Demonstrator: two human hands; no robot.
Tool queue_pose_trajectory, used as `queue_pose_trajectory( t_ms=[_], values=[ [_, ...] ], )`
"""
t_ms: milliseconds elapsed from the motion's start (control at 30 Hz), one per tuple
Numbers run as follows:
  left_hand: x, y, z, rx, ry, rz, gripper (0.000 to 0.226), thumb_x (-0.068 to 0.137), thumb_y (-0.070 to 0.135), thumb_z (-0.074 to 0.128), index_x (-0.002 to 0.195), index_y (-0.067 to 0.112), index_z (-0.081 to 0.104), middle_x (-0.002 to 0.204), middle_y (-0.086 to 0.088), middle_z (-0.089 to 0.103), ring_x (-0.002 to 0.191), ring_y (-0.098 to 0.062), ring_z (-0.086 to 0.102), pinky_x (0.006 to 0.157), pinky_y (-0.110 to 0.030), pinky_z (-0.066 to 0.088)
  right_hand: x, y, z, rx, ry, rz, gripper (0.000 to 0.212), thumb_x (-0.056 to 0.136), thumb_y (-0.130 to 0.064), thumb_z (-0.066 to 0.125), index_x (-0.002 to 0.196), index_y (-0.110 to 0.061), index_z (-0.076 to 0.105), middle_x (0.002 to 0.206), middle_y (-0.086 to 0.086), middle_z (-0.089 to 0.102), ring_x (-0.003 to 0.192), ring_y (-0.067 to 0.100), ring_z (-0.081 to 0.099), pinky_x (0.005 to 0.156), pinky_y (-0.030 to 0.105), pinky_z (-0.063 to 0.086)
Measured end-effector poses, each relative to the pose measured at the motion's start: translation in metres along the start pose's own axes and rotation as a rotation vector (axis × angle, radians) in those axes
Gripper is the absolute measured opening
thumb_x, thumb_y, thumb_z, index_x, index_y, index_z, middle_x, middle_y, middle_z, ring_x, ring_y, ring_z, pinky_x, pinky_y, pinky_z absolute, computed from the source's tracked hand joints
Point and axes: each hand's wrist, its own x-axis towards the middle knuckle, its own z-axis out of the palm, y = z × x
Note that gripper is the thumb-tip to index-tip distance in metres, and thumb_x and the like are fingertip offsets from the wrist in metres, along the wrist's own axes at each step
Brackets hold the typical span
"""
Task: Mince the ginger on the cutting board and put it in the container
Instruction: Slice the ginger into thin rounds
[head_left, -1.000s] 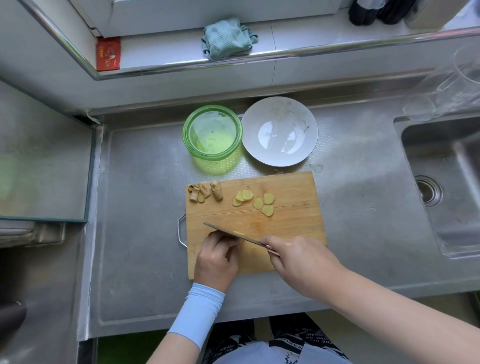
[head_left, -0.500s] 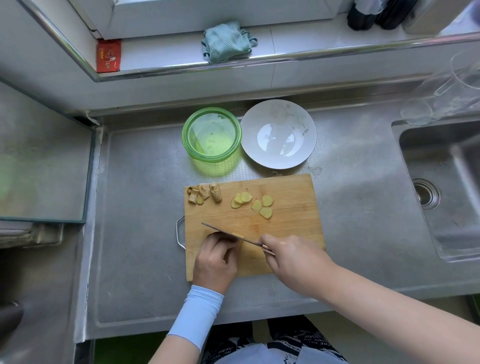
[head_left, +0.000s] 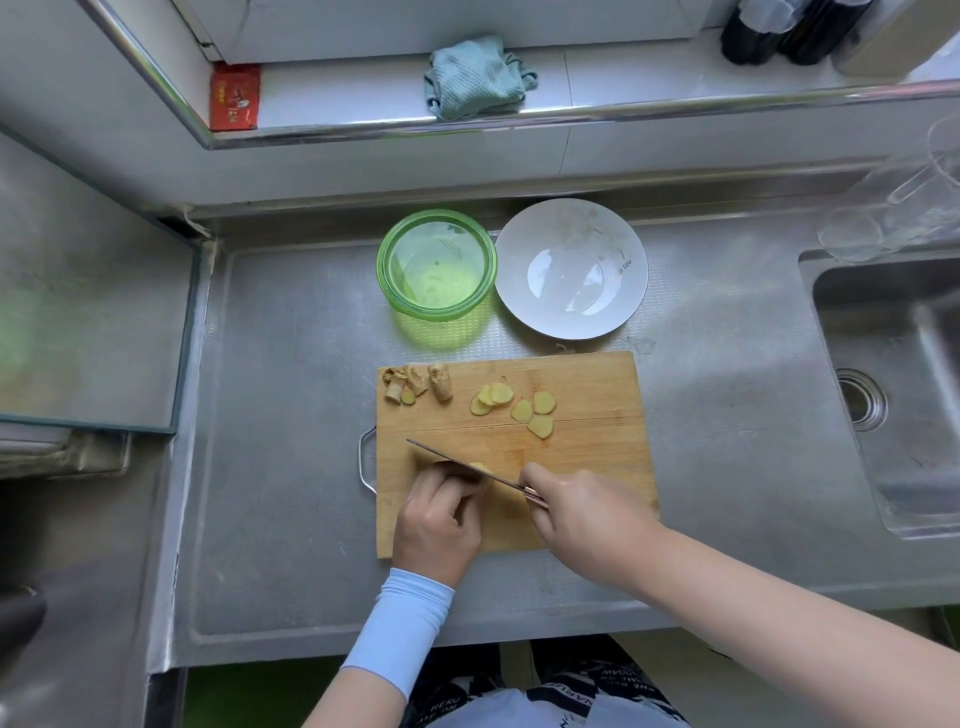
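Observation:
A wooden cutting board (head_left: 587, 447) lies on the steel counter. Several pale ginger slices (head_left: 514, 405) rest near its far middle, and brown ginger trimmings (head_left: 415, 384) sit at its far left corner. My left hand (head_left: 439, 514) presses a ginger piece (head_left: 480, 469) against the board's near left part, fingers curled over it. My right hand (head_left: 587, 514) grips the handle of a knife (head_left: 457, 462), whose blade runs along my left knuckles, edge down on the ginger. A green round container (head_left: 436, 265) stands open beyond the board.
A white bowl (head_left: 571, 267) sits right of the container. A sink (head_left: 893, 395) lies at the right, with clear glassware (head_left: 893, 213) behind it. A teal cloth (head_left: 475, 78) and a red packet (head_left: 234, 96) rest on the back ledge. A glass panel (head_left: 88, 322) stands at left.
The knife blade has shifted a little nearer to my left knuckles while both hands stay in place on the board. The slices and trimmings have not moved.

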Motion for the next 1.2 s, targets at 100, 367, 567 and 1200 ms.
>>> queue_pose_trajectory(
  t_ms=[100, 367, 567, 1200],
  values=[
    [0.0, 0.003, -0.001, -0.02, 0.009, 0.015, 0.019, 0.073, -0.011, 0.075, 0.071, 0.006, 0.067, 0.079, -0.003, 0.063, 0.075, -0.022, 0.061, 0.07, -0.026, 0.049, 0.011, 0.0, 0.002, 0.044, -0.015, 0.006, 0.011, 0.098, -0.028, 0.043, 0.108, -0.023, 0.046, 0.083, 0.008, 0.059, 0.069, 0.033, 0.046, 0.055, 0.036, 0.037],
    [0.003, 0.005, -0.004, -0.041, 0.017, 0.018, 0.018, 0.074, -0.01, 0.074, 0.072, 0.007, 0.068, 0.081, -0.002, 0.064, 0.078, -0.02, 0.062, 0.074, -0.021, 0.048, 0.012, -0.001, 0.002, 0.032, 0.009, 0.002, 0.011, 0.099, -0.03, 0.044, 0.106, -0.023, 0.046, 0.09, 0.012, 0.065, 0.073, 0.035, 0.05, 0.059, 0.038, 0.039],
    [0.0, 0.003, -0.002, -0.04, 0.043, 0.007, 0.014, 0.077, -0.006, 0.074, 0.072, 0.006, 0.069, 0.083, -0.003, 0.065, 0.078, -0.021, 0.063, 0.073, -0.024, 0.05, 0.004, 0.0, -0.006, 0.066, 0.028, 0.014, 0.012, 0.1, -0.033, 0.044, 0.107, -0.025, 0.049, 0.091, 0.012, 0.065, 0.082, 0.038, 0.056, 0.059, 0.037, 0.03],
    [-0.004, -0.003, 0.004, -0.014, 0.084, 0.004, 0.013, 0.071, -0.006, 0.076, 0.074, 0.006, 0.072, 0.083, -0.006, 0.068, 0.083, -0.018, 0.061, 0.083, -0.01, 0.042, -0.03, 0.016, 0.005, -0.005, 0.076, -0.035, 0.005, 0.102, -0.031, 0.036, 0.102, -0.027, 0.038, 0.07, 0.0, 0.057, 0.058, 0.031, 0.048, 0.052, 0.043, 0.045]
  ],
)
